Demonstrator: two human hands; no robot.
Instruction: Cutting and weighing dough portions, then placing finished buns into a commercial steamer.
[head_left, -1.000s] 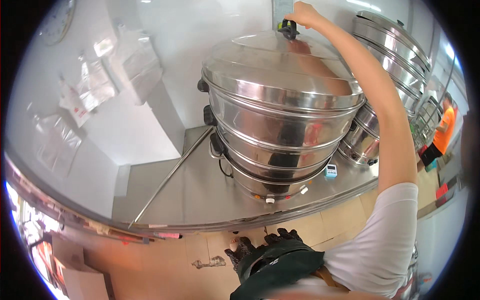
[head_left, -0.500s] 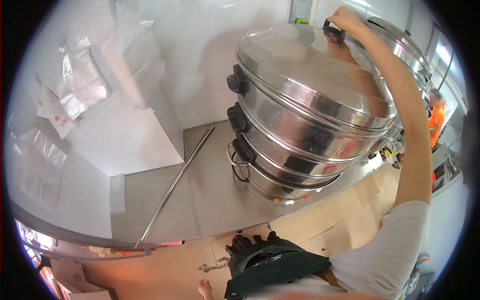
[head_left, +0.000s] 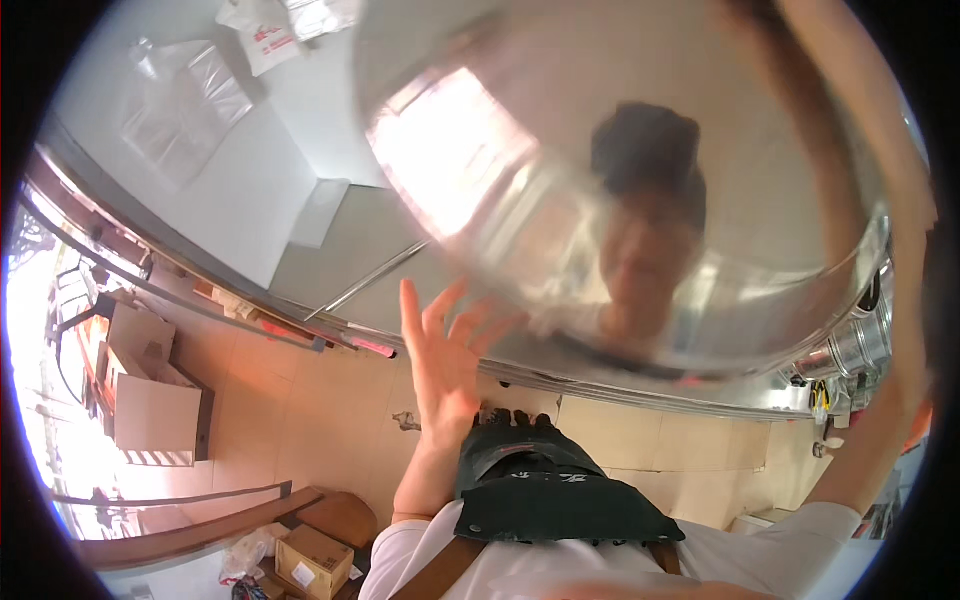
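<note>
A large, round steel pot lid (head_left: 560,240) fills the upper right, close up and blurred, with bright reflections on its surface. It hides the stacked steamer pot seen before. Along its right side my right forearm (head_left: 905,300) reaches upward past the top edge, so that hand and the lid's knob are out of sight. My left hand (head_left: 447,365) is raised beside the lid's lower left edge. Its fingers are spread and nothing is in them; whether the fingertips touch the lid I cannot tell.
A thin metal rod (head_left: 370,278) lies on the steel counter (head_left: 345,235). Clear plastic bags (head_left: 185,105) hang on the wall at the upper left. White boxes (head_left: 155,410) stand on the left, a cardboard box (head_left: 312,560) at the lower left. More steel pots (head_left: 860,335) are at the right.
The lid has come much closer and now covers the steamer stack. My left hand has risen from the lower edge and opened. My right hand, earlier on the lid's black knob, has left the picture.
</note>
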